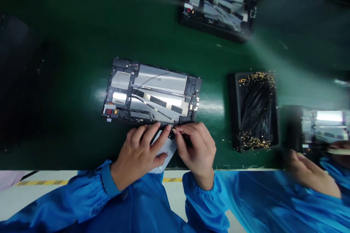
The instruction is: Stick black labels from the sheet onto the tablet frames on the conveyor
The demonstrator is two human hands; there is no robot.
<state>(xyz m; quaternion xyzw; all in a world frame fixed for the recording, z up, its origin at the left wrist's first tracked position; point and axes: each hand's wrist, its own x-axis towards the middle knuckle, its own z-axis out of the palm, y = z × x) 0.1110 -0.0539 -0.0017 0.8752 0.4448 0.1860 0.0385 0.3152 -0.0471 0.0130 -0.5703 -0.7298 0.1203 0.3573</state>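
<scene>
Close work at the lower long edge of an opened tablet frame [153, 91], lying flat on the green table [68, 80], inner side up, with silver foil panels and a thin black cable [151, 106] exposed. Left hand [136, 153] low against that edge, fingers curled and narrow, tips on the frame's rim. Right hand [195, 149] just beside it, thumb and forefinger pinched close at the same spot, on something small and dark, too hidden by the fingertips to identify. Both hands narrow, neither spread wide, fingertips almost meeting. Under the palms, a white plastic piece [164, 149], partly covered, reaching over the table's front edge. The black cable running diagonally across the foil toward the pinch. Farther up the table, well apart, a second opened tablet frame [217, 5]. To the right, a black tray [237, 116] heaped with black cables with gold ends, a few gold bits scattered near its lower corner. At the far right, another person's hand [308, 174] in a blue sleeve, beside a third frame [325, 123], separate from this work.
</scene>
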